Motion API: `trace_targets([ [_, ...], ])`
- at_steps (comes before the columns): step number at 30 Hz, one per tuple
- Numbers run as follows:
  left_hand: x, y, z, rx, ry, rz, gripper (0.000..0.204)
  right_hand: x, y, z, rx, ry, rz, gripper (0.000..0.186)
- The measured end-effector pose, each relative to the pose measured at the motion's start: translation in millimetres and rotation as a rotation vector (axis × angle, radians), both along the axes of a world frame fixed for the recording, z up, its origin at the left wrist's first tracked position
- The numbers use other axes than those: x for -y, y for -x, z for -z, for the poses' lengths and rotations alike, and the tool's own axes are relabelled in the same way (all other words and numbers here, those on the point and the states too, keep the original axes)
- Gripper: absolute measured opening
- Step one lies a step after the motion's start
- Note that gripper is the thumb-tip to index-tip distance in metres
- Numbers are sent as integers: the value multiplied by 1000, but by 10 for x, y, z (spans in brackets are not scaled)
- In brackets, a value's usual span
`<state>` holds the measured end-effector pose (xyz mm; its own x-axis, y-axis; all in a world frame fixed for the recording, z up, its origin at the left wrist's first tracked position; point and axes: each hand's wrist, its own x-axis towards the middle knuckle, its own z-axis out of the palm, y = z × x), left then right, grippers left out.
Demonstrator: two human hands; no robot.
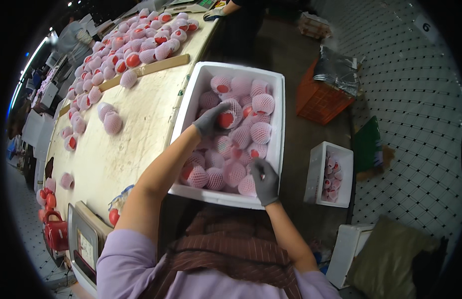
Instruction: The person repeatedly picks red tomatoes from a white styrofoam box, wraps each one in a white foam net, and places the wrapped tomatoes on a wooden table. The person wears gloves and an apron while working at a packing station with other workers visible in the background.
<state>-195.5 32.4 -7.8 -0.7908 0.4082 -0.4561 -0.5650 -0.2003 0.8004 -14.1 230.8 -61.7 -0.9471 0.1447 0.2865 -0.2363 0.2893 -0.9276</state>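
Observation:
A white foam box (278, 134) in front of me is filled with red round fruits in pink foam nets. My left hand (211, 120), in a grey glove, is closed around a netted fruit (229, 115) in the upper middle of the box; red skin shows through the net's opening. My right hand (265, 183), also in a grey glove, is over the box's near right corner. Its fingers are curled together, and what they may hold is hidden. Just left of it lies another netted fruit (247, 185).
On the table (146, 109) to the left, a wooden strip (146, 71) borders a heap of netted fruits (134, 45). A scale (84, 246) and red jug (55, 231) stand near left. Rightward are a smaller foam box (315, 174) and orange crate (318, 97). Another person's gloved hand (214, 14) rests beyond.

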Motion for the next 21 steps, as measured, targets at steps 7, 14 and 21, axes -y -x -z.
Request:
trace_targets([
  [7, 201, -1357, -199, -172, -93, 138, 86, 538, 109, -636, -379, -307, 50, 62],
  [14, 295, -1783, -83, -277, -14, 157, 83, 503, 167, -598, -123, -32, -56, 12],
  [21, 140, -1876, -7, -144, -195, -115, 67, 526, 148, -605, -102, -84, -114, 19],
])
